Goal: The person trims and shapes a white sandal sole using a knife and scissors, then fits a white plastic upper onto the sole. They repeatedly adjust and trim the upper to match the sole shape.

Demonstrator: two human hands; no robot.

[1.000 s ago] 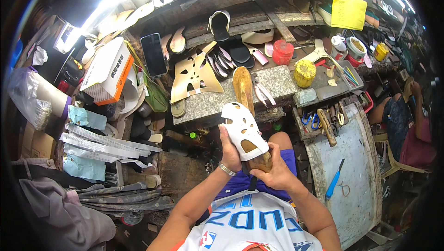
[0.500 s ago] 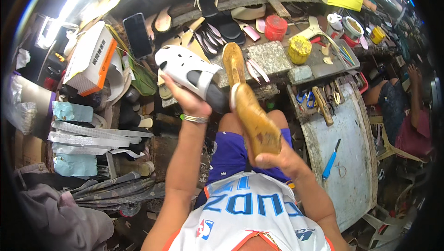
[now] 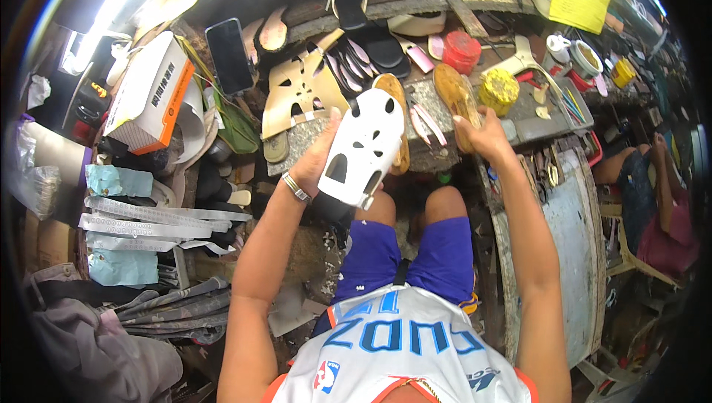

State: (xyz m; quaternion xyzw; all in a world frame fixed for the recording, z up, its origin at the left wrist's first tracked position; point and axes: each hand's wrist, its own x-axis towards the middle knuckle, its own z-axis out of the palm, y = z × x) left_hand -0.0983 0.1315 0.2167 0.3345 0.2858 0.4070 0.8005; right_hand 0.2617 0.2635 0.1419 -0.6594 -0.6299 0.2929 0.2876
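Left hand (image 3: 320,152) grips a white cut-out shoe upper (image 3: 363,147), fingers curled behind its edge and thumb at the side, keeping it lifted clear of the table (image 3: 519,130), likely so its face can be seen. Right hand (image 3: 486,134) rests on the lower end of a tan insole (image 3: 455,97) lying on the table; fingers bent over it, apparently steadying it. Between the two sets of fingers lies another tan sole (image 3: 397,99), partly hidden behind the upper. Beyond the right fingers stands a yellow lidded jar (image 3: 498,90).
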